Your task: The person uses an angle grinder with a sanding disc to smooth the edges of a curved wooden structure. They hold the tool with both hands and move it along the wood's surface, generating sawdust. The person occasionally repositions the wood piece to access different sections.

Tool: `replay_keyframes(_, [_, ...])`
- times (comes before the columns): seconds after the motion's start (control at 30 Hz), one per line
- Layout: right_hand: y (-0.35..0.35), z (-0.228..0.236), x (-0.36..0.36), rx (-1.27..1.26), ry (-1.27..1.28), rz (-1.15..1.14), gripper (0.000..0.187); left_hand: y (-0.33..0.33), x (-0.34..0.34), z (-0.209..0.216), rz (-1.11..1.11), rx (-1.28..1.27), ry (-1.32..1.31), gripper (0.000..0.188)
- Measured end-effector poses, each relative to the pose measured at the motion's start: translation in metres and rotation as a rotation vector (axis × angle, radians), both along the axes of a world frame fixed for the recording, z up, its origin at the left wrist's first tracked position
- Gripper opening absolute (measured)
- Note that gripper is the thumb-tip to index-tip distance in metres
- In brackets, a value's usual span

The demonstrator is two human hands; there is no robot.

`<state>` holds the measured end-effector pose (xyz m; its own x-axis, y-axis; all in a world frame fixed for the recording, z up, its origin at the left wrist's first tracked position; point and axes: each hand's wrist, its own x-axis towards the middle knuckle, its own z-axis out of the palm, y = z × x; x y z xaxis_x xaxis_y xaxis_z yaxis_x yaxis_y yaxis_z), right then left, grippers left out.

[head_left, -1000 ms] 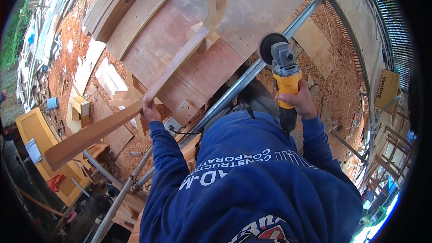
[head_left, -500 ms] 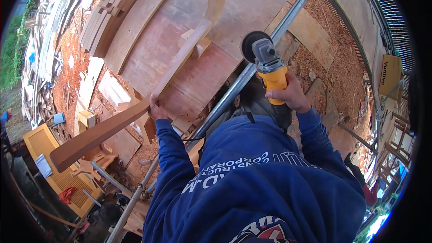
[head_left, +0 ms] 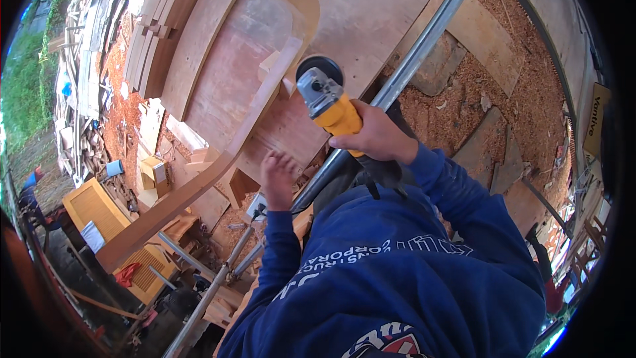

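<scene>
"Grip?"
"Right hand (head_left: 381, 132) grasps the yellow grinder (head_left: 338, 113) above the plywood (head_left: 361, 30), near the curved board (head_left: 258, 107); left hand (head_left: 278, 176) is empty, loosely curled."
"Containers?"
"A cardboard box (head_left: 597, 119), far right, contents hidden."

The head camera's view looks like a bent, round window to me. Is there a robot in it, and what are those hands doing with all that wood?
No robot here, just a person with two bare hands. A wide-angle camera worn on the head looks down past the blue sweatshirt, which is why straight edges curve near the rim.

The right hand grips a yellow-and-grey power tool with a round, dark disc at its end. The left hand, slightly blurred, seems to hold nothing; it is raised near a long, curved piece of wood.

That piece lies across a plywood surface, with a stack of curved wood farther left. Wood shavings cover the ground at the right.
</scene>
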<state>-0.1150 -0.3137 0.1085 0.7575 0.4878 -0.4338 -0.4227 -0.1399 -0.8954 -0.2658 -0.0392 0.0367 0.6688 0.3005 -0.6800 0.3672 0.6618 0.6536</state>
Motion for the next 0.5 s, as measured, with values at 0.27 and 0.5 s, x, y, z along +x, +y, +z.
replay_keyframes(0.27, [0.048,-0.032,0.029,-0.175,-0.245,0.021,0.066,-0.099,0.065,0.018,-0.268,-0.162,-0.282,0.078])
replay_keyframes(0.5, [0.068,-0.035,0.048,-0.218,-0.328,0.196,0.054,-0.134,0.137,0.057,0.038,0.036,-0.155,0.077])
